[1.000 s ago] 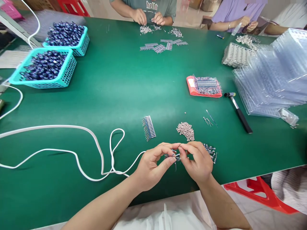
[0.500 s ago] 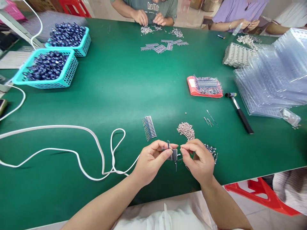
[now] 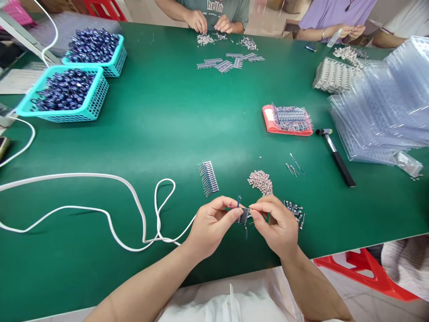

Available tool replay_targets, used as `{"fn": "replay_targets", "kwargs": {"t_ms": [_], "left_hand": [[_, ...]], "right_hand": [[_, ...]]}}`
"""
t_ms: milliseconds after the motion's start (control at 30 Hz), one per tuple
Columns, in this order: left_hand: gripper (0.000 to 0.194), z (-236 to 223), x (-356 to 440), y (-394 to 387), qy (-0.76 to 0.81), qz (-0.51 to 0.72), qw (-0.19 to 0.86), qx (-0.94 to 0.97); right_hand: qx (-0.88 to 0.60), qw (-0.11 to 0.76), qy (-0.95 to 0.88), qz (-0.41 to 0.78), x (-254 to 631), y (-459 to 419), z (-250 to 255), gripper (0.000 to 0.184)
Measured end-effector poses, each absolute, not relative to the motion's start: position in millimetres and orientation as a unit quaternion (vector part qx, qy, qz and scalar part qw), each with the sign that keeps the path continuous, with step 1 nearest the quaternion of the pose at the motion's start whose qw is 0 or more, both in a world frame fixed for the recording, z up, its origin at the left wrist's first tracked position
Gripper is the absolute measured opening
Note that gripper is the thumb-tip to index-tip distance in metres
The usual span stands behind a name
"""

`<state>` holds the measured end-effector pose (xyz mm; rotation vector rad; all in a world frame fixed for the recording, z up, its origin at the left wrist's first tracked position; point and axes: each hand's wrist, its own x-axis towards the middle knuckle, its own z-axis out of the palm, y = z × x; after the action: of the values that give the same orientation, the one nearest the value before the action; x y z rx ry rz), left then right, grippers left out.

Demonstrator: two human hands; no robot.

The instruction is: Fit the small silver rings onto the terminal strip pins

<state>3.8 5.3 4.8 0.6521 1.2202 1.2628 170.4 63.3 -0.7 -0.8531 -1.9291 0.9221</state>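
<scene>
Thumb and fingers of my left hand (image 3: 209,228) are closed on a small dark circuit board strip (image 3: 245,215) with thin wire leads. My right hand (image 3: 279,226) is pinched at the strip's right end; whatever its fingertips hold is too small to name. Just beyond my hands lies a heap of tiny pinkish round pieces (image 3: 260,181). Small blue-and-silver parts with leads (image 3: 295,211) are scattered by my right hand, which partly hides them. A similar blue-and-white strip with wire leads (image 3: 209,179) lies flat beyond my left hand.
White cables (image 3: 100,176) loop across the left. Two turquoise baskets (image 3: 97,96) of shiny dark-blue parts stand at the back left. To the right are a hammer (image 3: 340,163), a red-banded bundle of strips (image 3: 290,120) and clear plastic trays (image 3: 375,107). People work across the green table (image 3: 161,116).
My fingertips were close together at first. The strip then came into view in my left hand, and my right fingertips have moved left onto its end.
</scene>
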Motion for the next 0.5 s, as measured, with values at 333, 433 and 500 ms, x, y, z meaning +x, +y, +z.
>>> {"fn": "replay_targets", "kwargs": {"t_ms": [333, 433, 500], "left_hand": [[0.017, 6.8, 2.9, 5.4, 0.55, 0.53, 0.566, 0.311], [0.016, 6.9, 2.5, 5.1, 0.554, 0.527, 0.56, 0.32], [0.016, 6.5, 2.3, 5.0, 0.557, 0.524, 0.557, 0.325]], "right_hand": [[-0.34, 0.394, -0.774, 0.36, 170.9, 64.6, 0.3, 0.012], [-0.337, 0.394, -0.776, 0.358, 170.5, 64.8, 1.5, 0.012], [-0.338, 0.391, -0.778, 0.356, 170.3, 64.8, 1.7, 0.012]]}}
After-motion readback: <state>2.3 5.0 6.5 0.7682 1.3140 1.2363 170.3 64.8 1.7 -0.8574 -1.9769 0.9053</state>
